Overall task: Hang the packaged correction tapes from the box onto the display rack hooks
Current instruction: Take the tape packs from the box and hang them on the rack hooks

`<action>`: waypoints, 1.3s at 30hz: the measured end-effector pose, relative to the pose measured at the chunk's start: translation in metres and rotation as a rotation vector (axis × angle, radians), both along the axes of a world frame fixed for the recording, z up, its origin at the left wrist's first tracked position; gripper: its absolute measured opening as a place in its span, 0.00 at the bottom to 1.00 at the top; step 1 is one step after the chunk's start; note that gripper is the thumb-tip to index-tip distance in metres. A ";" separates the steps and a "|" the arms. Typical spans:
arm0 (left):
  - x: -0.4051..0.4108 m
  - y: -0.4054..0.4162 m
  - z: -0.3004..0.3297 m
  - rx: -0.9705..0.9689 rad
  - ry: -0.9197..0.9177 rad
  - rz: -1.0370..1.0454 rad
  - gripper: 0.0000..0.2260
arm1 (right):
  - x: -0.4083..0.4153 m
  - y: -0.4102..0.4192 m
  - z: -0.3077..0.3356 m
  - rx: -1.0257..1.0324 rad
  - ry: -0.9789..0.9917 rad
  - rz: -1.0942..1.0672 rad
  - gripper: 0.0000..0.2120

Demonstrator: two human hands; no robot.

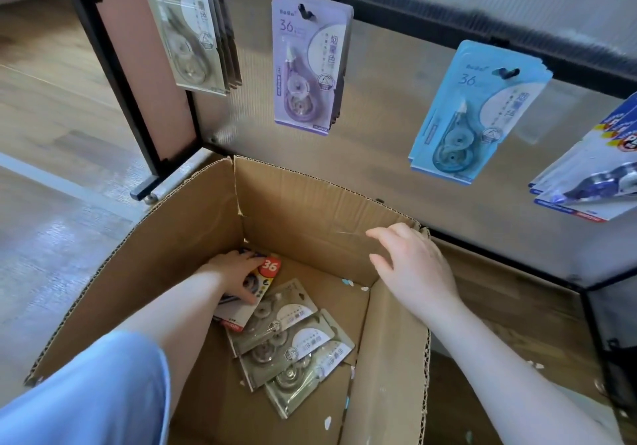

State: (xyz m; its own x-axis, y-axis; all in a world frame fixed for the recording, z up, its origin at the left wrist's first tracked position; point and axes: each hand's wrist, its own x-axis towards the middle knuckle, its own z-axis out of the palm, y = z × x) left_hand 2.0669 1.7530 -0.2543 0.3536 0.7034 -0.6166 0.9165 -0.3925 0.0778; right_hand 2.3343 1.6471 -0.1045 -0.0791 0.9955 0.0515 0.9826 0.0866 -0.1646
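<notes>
- an open cardboard box (300,210) stood on the wooden floor (51,134), right against the foot of a black-framed display rack (396,6).
- the left hand (238,277) reached down to the box bottom near its far left corner, fingers curled over a white pack with a red "36" badge (270,267); it gripped that pack, which seemed to top a small stack, though how many lay under it could not be told.
- just beside that pack, toward the near right of the box bottom, three grey-green correction tape packs (293,337) lay flat and overlapping in a row.
- the right hand (415,265) hung over the box's far right corner, fingers loosely spread and slightly bent, holding nothing; whether it touched the cardboard rim could not be told.
- small pale paper scraps (348,284) lay scattered on the box bottom.
- on the rack's hooks hung bunches of packs, well apart: a grey-green bunch (193,27) at the left edge, a purple bunch (306,62) next to the right, a blue bunch (472,110) further right, and a white and blue bunch (593,168) cut off by the right edge of view.
- a light blue sleeve (86,399) covered the left upper arm at the near left.
</notes>
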 end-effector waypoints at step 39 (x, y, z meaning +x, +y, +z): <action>-0.002 -0.010 0.101 0.058 -0.291 0.122 0.09 | 0.003 -0.009 0.000 -0.018 -0.137 0.015 0.15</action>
State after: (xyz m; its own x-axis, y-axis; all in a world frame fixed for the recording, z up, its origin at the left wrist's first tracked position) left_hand 2.0647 1.7429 -0.1533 0.4197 0.7824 -0.4601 0.8998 -0.2920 0.3241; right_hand 2.3376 1.6385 -0.1046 -0.0986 0.9949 0.0210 0.9946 0.0993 -0.0306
